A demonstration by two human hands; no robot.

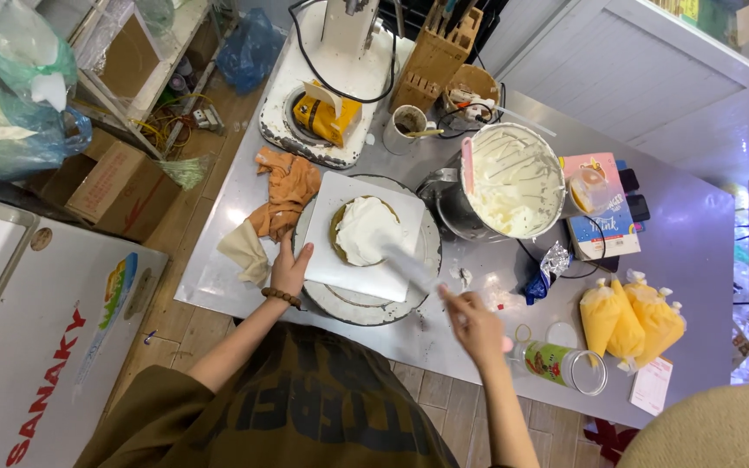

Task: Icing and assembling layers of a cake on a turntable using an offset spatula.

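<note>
A round sponge cake (pixel 362 231) topped with white cream sits on a white square board (pixel 331 260) on a round turntable (pixel 366 308). My left hand (pixel 289 269) rests flat against the board's left edge, fingers apart, a bead bracelet on the wrist. My right hand (pixel 472 322) grips the handle of a palette knife (pixel 405 263); its blurred blade reaches up-left onto the cream. A big metal bowl of white cream (pixel 513 180) with a pink spatula (pixel 467 166) on its rim stands to the right of the cake.
An orange cloth (pixel 286 192) lies left of the turntable. Behind are a stand mixer base (pixel 322 104), a wooden knife block (pixel 433 59) and a cup (pixel 407 126). At right lie yellow piping bags (pixel 630 322), a tipped jar (pixel 561 364), a pink box (pixel 600 208).
</note>
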